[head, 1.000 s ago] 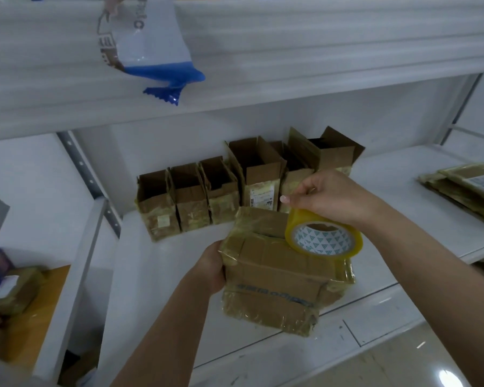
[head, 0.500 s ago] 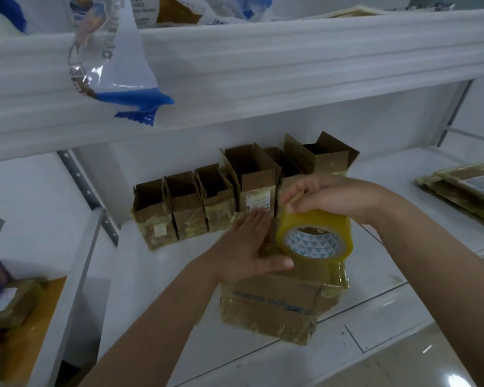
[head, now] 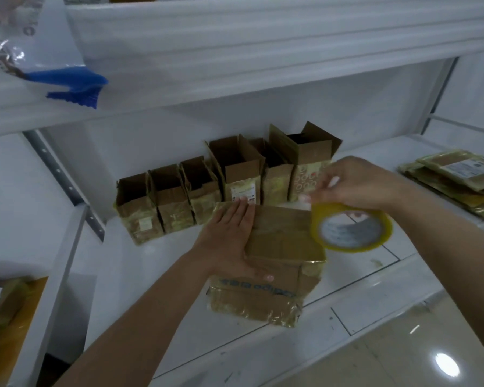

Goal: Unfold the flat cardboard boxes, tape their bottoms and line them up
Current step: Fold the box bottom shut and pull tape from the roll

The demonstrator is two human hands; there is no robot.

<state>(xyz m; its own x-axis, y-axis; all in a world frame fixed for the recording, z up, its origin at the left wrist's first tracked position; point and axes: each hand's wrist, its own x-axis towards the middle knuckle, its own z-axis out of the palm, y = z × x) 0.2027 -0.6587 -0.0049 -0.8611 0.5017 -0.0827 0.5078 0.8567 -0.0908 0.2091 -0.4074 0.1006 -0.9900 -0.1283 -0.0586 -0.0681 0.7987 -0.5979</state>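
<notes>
The likeliest trouble, as I judge it, is the strip going on crooked or wrinkled: the yellowish roll of clear packing tape [head: 351, 230] hangs off the right edge of the upturned brown cardboard box wrapped in old glossy tape [head: 280, 261], and a pull at an angle could lay the tape off the flap seam or let it fold back on itself. The box also sits close to the front lip of the white shelf [head: 375, 277], so a hard tug could drag it toward the edge, or tip it, if the pressure holding it down slackens. The left hand [head: 229, 241] lies flat, fingers straight and together, pressing on the box's upturned bottom, thumb along the near edge. The right hand [head: 355, 182] has its fingers curled down onto the top of the roll and grips it above the box's right corner; motion blur hides whether a free end is pinched. Behind, a row of opened small brown boxes [head: 224, 185] stands against the back wall, just beyond the left fingertips.
</notes>
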